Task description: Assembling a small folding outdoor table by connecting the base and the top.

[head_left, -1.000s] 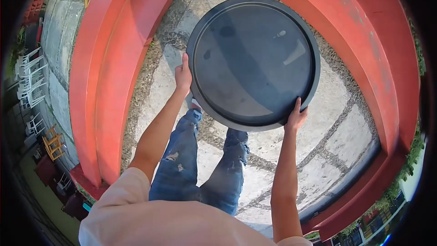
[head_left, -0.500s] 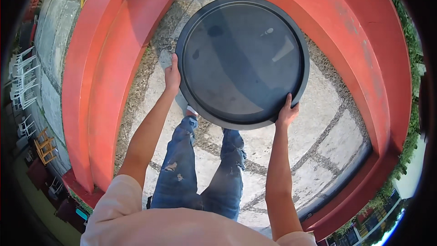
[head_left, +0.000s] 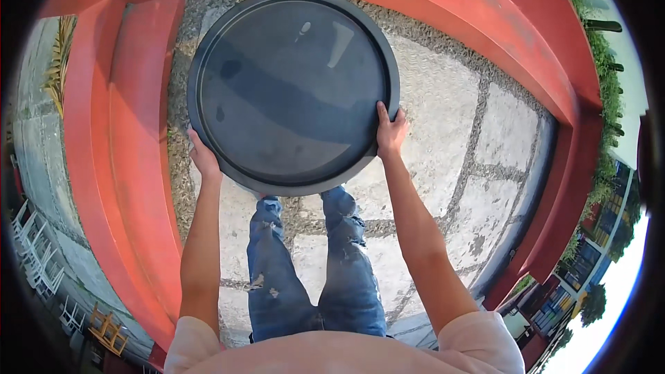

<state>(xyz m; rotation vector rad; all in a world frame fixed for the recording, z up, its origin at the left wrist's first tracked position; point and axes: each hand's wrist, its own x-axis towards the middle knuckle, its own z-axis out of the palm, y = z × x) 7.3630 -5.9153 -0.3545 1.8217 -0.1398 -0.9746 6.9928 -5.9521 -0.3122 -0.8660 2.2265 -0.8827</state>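
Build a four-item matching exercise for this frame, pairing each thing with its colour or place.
Things:
1. round tray
2. left hand
3. right hand
4. curved wall

Descriptions:
A. painted red
B. dark grey, held out in front of the person
C. on the tray's right rim
D. on the tray's lower left rim

Pairs: 1-B, 2-D, 3-C, 4-A

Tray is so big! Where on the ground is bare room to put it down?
Bare stone paving lies right of the right hand, bordered by the red wall. Below the round tray the person's legs crowd the ground; beside the left hand only a narrow gravel strip.
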